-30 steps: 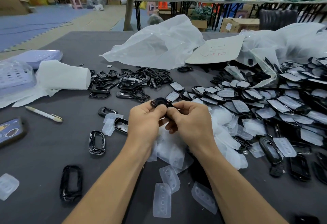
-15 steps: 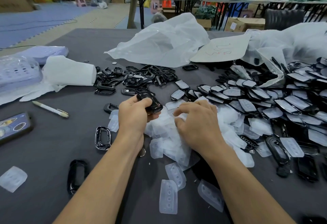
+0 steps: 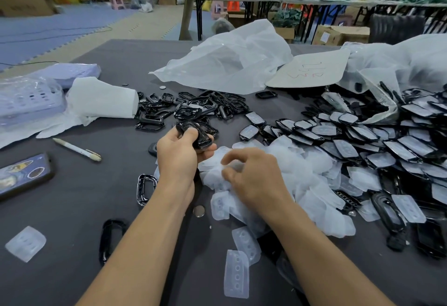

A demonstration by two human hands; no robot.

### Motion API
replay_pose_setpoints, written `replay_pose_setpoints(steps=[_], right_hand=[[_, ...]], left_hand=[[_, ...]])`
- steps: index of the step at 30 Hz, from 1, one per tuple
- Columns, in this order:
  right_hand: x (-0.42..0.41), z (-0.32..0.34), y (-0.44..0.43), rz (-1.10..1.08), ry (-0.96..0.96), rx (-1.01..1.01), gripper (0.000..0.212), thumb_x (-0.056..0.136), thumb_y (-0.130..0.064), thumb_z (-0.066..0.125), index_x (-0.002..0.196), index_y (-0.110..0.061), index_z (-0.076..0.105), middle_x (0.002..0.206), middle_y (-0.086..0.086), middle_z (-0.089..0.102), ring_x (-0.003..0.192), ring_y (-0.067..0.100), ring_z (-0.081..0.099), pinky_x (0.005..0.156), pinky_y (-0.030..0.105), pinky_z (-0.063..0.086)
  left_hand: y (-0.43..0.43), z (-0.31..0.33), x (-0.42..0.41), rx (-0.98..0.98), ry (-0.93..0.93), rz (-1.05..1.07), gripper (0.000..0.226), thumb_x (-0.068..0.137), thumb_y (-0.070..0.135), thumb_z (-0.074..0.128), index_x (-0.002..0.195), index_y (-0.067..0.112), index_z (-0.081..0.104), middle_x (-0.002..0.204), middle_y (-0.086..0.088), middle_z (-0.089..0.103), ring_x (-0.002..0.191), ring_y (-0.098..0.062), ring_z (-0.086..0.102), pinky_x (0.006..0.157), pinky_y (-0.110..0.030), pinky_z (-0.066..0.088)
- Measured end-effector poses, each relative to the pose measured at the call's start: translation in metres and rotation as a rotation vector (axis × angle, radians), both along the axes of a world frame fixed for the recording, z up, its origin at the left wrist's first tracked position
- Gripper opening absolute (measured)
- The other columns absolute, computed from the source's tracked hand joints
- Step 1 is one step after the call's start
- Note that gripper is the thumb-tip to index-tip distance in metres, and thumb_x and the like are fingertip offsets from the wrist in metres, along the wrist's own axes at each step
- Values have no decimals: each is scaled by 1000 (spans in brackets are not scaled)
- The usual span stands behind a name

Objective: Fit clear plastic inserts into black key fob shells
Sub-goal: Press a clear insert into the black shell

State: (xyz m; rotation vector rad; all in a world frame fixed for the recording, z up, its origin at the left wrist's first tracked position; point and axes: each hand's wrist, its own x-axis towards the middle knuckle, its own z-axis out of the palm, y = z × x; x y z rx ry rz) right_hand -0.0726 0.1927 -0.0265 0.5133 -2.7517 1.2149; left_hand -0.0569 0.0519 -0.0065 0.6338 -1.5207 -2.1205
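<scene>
— Item one, left hand (image 3: 179,155)?
— Fingers curled round a glossy black oval plastic key fob shell (image 3: 197,136), held above the dark grey table (image 3: 79,213).
— Item two, right hand (image 3: 254,177)?
— Bent fingers on the heap of clear moulded plastic inserts (image 3: 304,167) (blurred; pinching one or not, I can't tell).

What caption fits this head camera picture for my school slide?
Left hand grips a black key fob shell while the right hand reaches into the pile of clear plastic inserts.
</scene>
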Motion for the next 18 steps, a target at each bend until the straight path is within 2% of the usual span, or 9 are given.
replay_pose_setpoints(steps=[1,3,7,9,12,15,18], right_hand=[[0,0,1,-26,-12,-87,12,82,-19,73,82,-30,77,75,-16,70,75,0,62,67,13,46],[-1,0,3,-62,-36,-223,14,81,-15,75,74,-27,76,71,-23,70,72,-6,63,61,6,43],[-3,1,2,-123,-71,-347,16,86,-17,73,75,-28,77,68,-19,71,57,-2,60,52,13,46],[-4,1,3,-143,-94,-416,15,87,-18,72,77,-28,79,70,-16,74,60,0,64,55,16,49],[-6,3,8,-174,-110,-538,18,86,-17,74,76,-30,79,72,-15,75,67,-1,67,61,12,48],[-8,4,11,-232,-91,-635,17,87,-17,76,74,-28,79,70,-12,75,62,0,66,60,14,50],[-6,3,11,-262,-57,-703,19,91,-17,74,75,-28,78,69,-9,75,58,4,65,57,16,51]], left_hand=[[0,-1,0,-5,-4,-3,16,103,6,53,94,5,66,68,-4,74,54,-17,71,50,-23,55],[0,-2,-1,-7,-7,-5,17,102,5,53,91,6,67,67,-5,73,54,-18,70,51,-25,56],[-1,-2,-2,-8,-17,2,18,102,5,54,88,6,66,68,-7,73,54,-19,70,50,-26,56],[0,-2,0,-10,-30,-8,18,101,5,54,89,6,67,70,-10,73,54,-20,69,50,-26,57],[1,1,4,-34,-23,-84,19,99,2,54,87,4,69,66,-14,71,47,-21,62,46,-27,51],[5,4,10,-93,-10,-237,20,95,1,54,91,4,73,61,-14,69,41,-18,53,41,-21,40],[11,5,15,-142,-11,-415,24,95,-1,53,100,5,76,62,-16,68,42,-18,53,41,-20,38]])
